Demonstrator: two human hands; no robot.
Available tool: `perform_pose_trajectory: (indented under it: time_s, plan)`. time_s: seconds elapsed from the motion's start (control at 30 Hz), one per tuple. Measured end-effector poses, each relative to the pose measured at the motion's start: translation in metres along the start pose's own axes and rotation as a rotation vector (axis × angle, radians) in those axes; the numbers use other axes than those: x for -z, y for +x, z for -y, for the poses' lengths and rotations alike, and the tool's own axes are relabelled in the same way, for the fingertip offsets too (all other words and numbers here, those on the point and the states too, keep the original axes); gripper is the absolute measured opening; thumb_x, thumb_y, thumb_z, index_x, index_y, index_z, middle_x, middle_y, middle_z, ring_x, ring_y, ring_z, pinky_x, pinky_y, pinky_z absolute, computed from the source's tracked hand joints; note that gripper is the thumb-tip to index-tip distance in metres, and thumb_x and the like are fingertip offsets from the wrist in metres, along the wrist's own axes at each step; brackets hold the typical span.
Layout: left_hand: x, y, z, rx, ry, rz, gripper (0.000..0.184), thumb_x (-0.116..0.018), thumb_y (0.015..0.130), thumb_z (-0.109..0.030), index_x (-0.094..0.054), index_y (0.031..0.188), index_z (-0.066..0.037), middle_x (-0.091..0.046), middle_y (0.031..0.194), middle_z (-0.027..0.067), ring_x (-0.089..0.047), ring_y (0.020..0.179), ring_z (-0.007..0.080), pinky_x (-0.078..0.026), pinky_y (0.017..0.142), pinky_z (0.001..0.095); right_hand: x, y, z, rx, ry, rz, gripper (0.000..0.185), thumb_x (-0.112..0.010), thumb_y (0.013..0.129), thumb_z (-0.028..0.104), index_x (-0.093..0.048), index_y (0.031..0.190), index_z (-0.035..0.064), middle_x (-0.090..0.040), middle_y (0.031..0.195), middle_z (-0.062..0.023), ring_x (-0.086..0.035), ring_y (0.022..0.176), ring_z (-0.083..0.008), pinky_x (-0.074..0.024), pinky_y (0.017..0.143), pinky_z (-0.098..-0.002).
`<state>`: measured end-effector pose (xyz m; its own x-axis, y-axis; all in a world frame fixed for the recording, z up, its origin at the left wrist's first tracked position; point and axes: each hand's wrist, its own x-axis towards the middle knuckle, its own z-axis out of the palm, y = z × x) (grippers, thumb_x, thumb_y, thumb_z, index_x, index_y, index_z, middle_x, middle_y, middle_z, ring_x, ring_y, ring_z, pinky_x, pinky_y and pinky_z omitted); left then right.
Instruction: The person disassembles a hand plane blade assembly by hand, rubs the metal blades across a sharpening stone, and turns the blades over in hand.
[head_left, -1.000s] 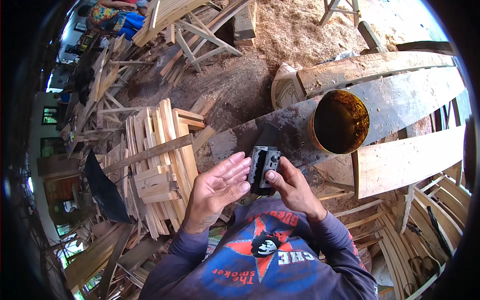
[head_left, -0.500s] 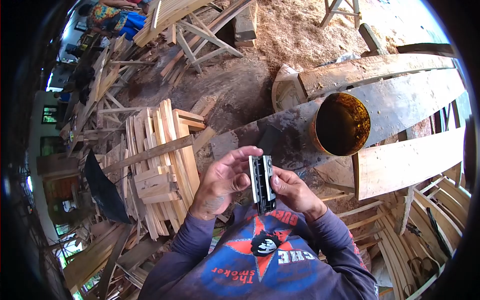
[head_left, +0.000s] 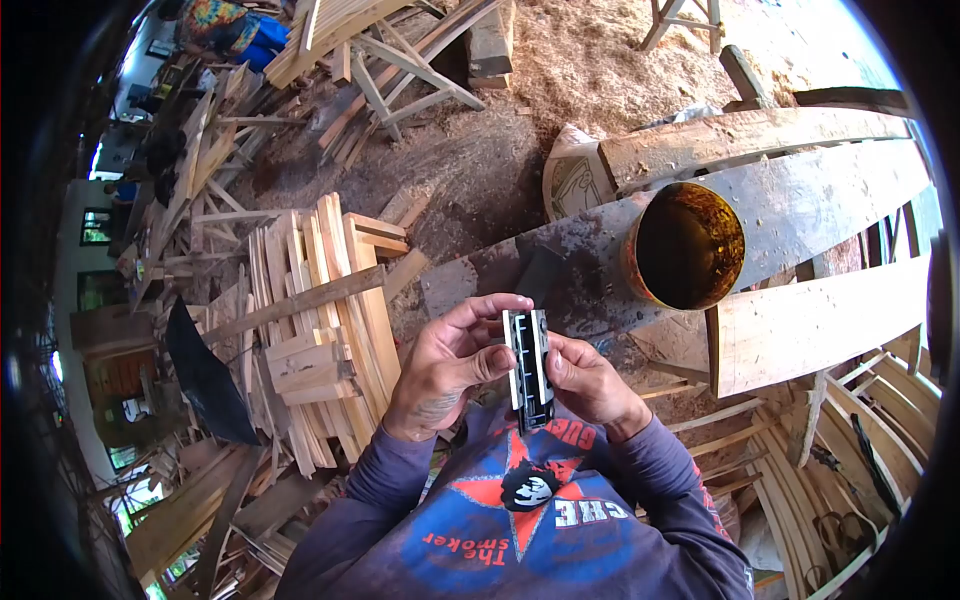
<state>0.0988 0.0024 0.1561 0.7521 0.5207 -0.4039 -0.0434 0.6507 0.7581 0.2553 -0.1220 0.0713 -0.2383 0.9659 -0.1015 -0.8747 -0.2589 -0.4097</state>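
A small black and silver device (head_left: 529,368) is held upright between my two hands, in front of my chest, with a slotted, hollow side facing up. My left hand (head_left: 452,365) grips its left edge with thumb and fingers. On the opposite edge, my right hand (head_left: 590,382) pinches it, thumb on the near face. Beyond the device, a dark flat piece (head_left: 541,275) lies on a stained plank (head_left: 590,250). A round container (head_left: 688,246) with dark amber residue inside stands on the same plank, to the right.
Stacked cut wood (head_left: 330,300) lies on the left, with a black sheet (head_left: 205,375) beside it. Wide boards (head_left: 820,325) and curved ribs (head_left: 800,490) are on the right. Trestles (head_left: 405,80) and sawdust (head_left: 590,60) lie farther off. Another person (head_left: 235,30) is at the upper left.
The device has turned so its slotted side shows, and it is now narrower in view. My left hand has closed in from beside it onto its left edge.
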Motion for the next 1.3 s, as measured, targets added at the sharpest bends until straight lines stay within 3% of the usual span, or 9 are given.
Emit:
perform_pose_trajectory:
  time_s: [0.4, 0.6, 0.7, 0.77, 0.83, 1.1, 1.3]
  plan:
    - [0.003, -0.002, 0.005, -0.059, 0.001, -0.010, 0.047, -0.077, 0.093, -0.006, -0.059, 0.136, 0.001, -0.070, 0.119, 0.0106, -0.066, 0.110, 0.0147, -0.053, 0.100, 0.0291, 0.002, 0.000, -0.004, -0.018, 0.150, 0.056, 0.056, -0.057, 0.107, 0.037, -0.048, 0.147, -0.0013, -0.069, 0.116, -0.0045, -0.070, 0.102, -0.0144, -0.0567, 0.092, -0.0330]
    - [0.001, -0.004, 0.007, -0.064, 0.023, -0.049, 0.047, -0.081, 0.088, -0.006, -0.062, 0.131, 0.001, -0.071, 0.117, 0.0092, -0.067, 0.110, 0.0175, -0.053, 0.099, 0.0321, 0.005, -0.001, -0.003, -0.066, 0.223, 0.165, 0.057, -0.058, 0.107, 0.038, -0.049, 0.146, -0.0018, -0.069, 0.111, -0.0053, -0.070, 0.098, -0.0152, -0.0570, 0.089, -0.0319]
    - [-0.001, -0.004, 0.007, -0.080, 0.041, -0.064, 0.043, -0.080, 0.089, -0.004, -0.063, 0.128, 0.000, -0.071, 0.113, 0.0077, -0.067, 0.106, 0.0165, -0.053, 0.097, 0.0309, 0.005, 0.000, -0.003, -0.076, 0.225, 0.179, 0.057, -0.058, 0.106, 0.038, -0.050, 0.145, -0.0024, -0.069, 0.108, -0.0061, -0.070, 0.097, -0.0150, -0.0571, 0.088, -0.0318]
    - [-0.005, -0.004, 0.004, -0.074, 0.032, -0.044, 0.041, -0.079, 0.090, -0.002, -0.064, 0.128, -0.004, -0.069, 0.106, 0.0030, -0.065, 0.099, 0.0091, -0.054, 0.089, 0.0237, 0.008, -0.001, -0.004, -0.088, 0.215, 0.170, 0.057, -0.058, 0.106, 0.039, -0.051, 0.144, -0.0027, -0.069, 0.107, -0.0064, -0.070, 0.096, -0.0152, -0.0574, 0.086, -0.0326]
    - [-0.004, -0.004, 0.005, -0.075, 0.031, -0.048, 0.041, -0.080, 0.089, -0.002, -0.064, 0.127, -0.003, -0.069, 0.106, 0.0035, -0.065, 0.098, 0.0108, -0.053, 0.088, 0.0252, 0.008, -0.001, -0.003, -0.100, 0.205, 0.161, 0.057, -0.059, 0.106, 0.039, -0.052, 0.143, -0.0031, -0.069, 0.105, -0.0067, -0.070, 0.094, -0.0153, -0.0577, 0.085, -0.0335]
    - [-0.011, -0.005, 0.002, -0.057, 0.035, -0.080, 0.036, -0.081, 0.088, -0.003, -0.066, 0.120, -0.002, -0.066, 0.105, 0.0023, -0.062, 0.097, 0.0114, -0.050, 0.087, 0.0258, 0.003, -0.002, 0.002, -0.109, 0.121, 0.156, 0.062, -0.057, 0.105, 0.045, -0.052, 0.141, -0.0046, -0.072, 0.099, -0.0197, -0.074, 0.087, -0.0331, -0.0597, 0.080, -0.0412]
    - [-0.014, -0.003, 0.002, -0.053, 0.051, -0.093, 0.033, -0.082, 0.087, -0.004, -0.067, 0.117, -0.002, -0.064, 0.106, 0.0015, -0.061, 0.101, 0.0118, -0.048, 0.091, 0.0268, 0.008, -0.004, 0.003, -0.132, 0.090, 0.141, 0.062, -0.055, 0.105, 0.047, -0.052, 0.141, -0.0038, -0.072, 0.095, -0.0227, -0.074, 0.083, -0.0361, -0.0602, 0.074, -0.0409]
